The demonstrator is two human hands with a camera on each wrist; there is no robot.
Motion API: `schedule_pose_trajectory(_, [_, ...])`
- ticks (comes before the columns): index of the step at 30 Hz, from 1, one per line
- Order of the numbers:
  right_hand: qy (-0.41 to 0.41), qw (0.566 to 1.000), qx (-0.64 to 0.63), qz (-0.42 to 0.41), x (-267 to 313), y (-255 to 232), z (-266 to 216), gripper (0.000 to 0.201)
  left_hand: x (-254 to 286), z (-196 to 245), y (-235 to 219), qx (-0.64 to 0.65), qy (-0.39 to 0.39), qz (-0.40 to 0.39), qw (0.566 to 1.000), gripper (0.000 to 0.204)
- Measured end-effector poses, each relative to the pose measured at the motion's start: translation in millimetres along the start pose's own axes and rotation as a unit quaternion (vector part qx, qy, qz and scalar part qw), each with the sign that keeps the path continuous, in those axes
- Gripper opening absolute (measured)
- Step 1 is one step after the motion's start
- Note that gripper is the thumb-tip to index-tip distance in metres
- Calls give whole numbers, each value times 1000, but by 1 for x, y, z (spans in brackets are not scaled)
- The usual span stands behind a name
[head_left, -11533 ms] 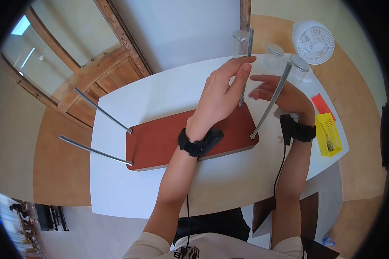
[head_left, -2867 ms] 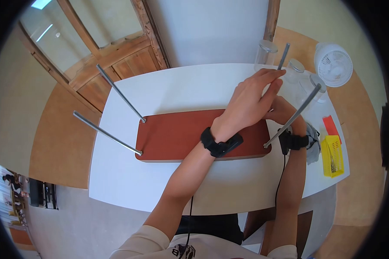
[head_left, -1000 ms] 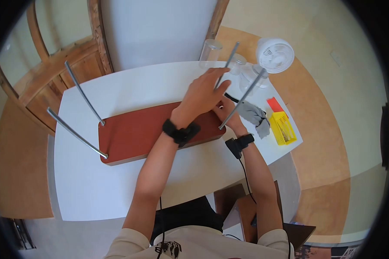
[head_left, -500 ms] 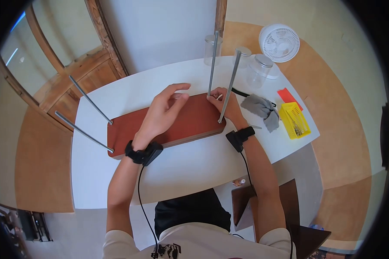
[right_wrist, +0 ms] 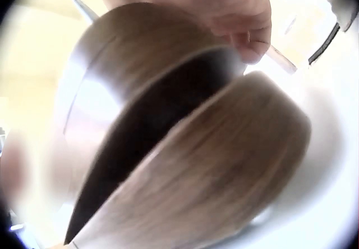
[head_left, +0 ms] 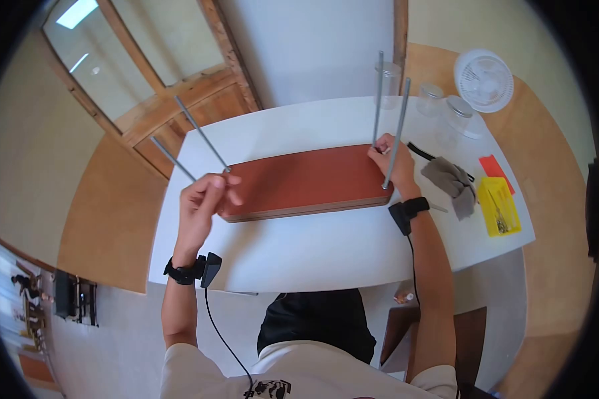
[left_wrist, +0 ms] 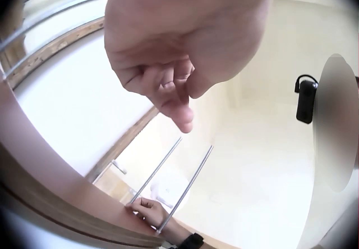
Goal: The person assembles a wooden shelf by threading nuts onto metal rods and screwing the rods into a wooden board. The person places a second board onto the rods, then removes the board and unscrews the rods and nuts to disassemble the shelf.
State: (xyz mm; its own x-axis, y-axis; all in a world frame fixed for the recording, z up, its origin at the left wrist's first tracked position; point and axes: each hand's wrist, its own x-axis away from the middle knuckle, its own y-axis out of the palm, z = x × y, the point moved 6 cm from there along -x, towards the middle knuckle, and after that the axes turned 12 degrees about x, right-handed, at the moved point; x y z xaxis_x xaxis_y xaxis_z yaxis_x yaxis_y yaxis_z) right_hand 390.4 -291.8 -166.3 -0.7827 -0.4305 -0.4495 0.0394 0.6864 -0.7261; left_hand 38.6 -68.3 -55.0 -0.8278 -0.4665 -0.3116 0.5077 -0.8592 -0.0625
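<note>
A red-brown board point(head_left: 306, 176) lies on the white table, a thin metal leg rising from each corner. My right hand point(head_left: 400, 167) reaches between the two right-end legs and pinches the base of the far right leg point(head_left: 379, 100). The near right leg point(head_left: 398, 133) crosses in front of that hand. At the board's left end my left hand point(head_left: 198, 209) is raised, fingers loosely bent and holding nothing, in front of the near left leg point(head_left: 173, 159). Beyond it stands the far left leg point(head_left: 203, 135). In the right wrist view the board's wood-grain edge point(left_wrist: 73, 212) shows two layers with a dark gap.
Right of the board lie a crumpled grey cloth point(head_left: 450, 185), a black strip point(head_left: 420, 151), a red card point(head_left: 497, 171) and a yellow basket point(head_left: 502, 219) with small metal pieces. Clear jars point(head_left: 458, 114) and a white fan point(head_left: 484, 80) stand at the back right.
My left hand has left the top part of the far right leg and moved to the board's left end. My right hand stays low at that leg. The grey cloth has come into view.
</note>
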Motion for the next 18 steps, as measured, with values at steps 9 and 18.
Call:
schedule_pose_trajectory(9, [16,1000,1,10,-6,14,10,31,-16,-60,-148,316,17,249,915,30])
schedule_pose_trajectory(18, [22,998,-59,2,-11,25,23,28,-57,-175,-151,210,-169,163,949,53])
